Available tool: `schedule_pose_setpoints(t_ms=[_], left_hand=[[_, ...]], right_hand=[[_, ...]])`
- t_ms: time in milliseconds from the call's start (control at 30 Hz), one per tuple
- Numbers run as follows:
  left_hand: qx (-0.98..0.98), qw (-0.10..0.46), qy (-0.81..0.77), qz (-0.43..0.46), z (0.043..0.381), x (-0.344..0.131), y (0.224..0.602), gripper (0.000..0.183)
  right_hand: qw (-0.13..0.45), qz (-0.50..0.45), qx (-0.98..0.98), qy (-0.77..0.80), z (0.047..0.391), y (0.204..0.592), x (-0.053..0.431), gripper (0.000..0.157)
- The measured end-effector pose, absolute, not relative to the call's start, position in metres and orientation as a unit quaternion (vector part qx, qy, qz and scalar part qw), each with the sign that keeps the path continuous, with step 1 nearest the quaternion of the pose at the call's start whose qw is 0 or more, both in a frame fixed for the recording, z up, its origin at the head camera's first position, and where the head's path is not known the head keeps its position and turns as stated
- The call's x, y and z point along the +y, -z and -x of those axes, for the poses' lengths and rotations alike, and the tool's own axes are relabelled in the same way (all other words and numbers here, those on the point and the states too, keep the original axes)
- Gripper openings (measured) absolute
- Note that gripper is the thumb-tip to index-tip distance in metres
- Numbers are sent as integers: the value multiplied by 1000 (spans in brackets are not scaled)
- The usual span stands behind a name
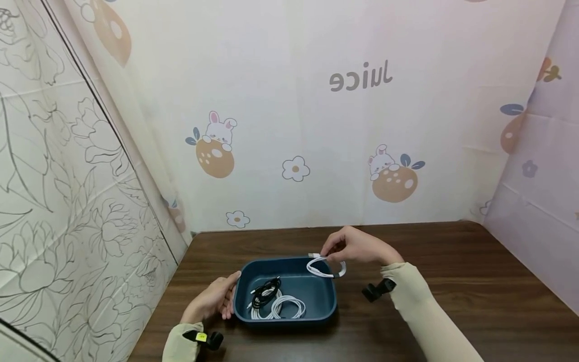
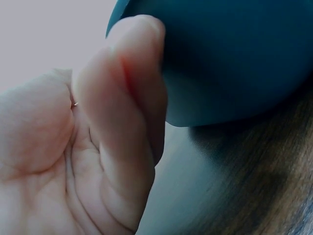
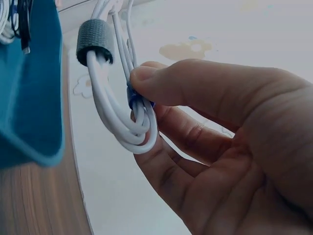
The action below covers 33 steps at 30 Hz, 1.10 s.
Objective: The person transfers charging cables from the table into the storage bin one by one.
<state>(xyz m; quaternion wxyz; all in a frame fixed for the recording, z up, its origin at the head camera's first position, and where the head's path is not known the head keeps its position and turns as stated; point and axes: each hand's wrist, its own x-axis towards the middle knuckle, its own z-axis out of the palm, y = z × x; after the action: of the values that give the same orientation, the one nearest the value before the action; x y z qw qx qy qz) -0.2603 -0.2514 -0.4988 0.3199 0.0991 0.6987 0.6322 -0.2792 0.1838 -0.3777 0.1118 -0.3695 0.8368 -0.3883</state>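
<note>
A coiled white USB cable hangs over the right end of a dark blue box, pinched between thumb and fingers of my right hand. In the right wrist view, a dark grey fabric band wraps the coil, and the thumb presses near a blue tie. Inside the box, toward the left, lie a black coiled cable and white coiled cables. My left hand touches the box's left side, thumb at the rim; its fingers lie against the outer wall in the left wrist view.
The box stands on a dark wood-grain table. Behind it rises a pale cloth wall with rabbit and fruit prints, and a floral panel slants along the left. Each wrist carries a small black camera.
</note>
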Motion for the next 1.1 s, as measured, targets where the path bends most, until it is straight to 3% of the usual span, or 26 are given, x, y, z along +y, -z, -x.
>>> schedule_pose_setpoints(t_ms=[1100], left_hand=[[696, 319, -637, -95, 260, -252, 500, 69]], right_hand=[[143, 353, 845, 376, 287, 408, 93, 14]])
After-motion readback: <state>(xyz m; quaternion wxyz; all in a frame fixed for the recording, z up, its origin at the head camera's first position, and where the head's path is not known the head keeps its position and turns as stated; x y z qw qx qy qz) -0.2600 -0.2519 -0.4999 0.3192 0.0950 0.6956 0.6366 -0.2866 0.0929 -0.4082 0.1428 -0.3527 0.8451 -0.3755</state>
